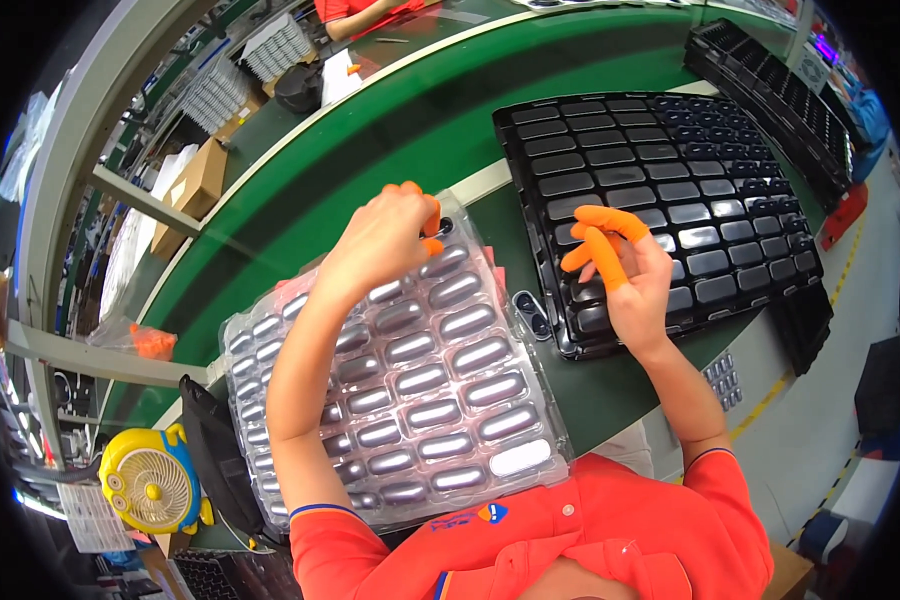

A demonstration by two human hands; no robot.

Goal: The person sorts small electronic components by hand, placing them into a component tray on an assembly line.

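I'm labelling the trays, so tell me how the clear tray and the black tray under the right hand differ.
The clear tray is see-through, while the black tray is solid dark. The clear tray's pockets are elongated ovals; the black tray's are closer to rounded rectangles. The clear tray has the left hand over it, the black tray the right hand. Both have rows of pockets.

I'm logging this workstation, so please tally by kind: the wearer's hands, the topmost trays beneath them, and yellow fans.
Left hand and right hand: 2
Clear top tray and black top tray: 2
Yellow fan: 1
Total: 5
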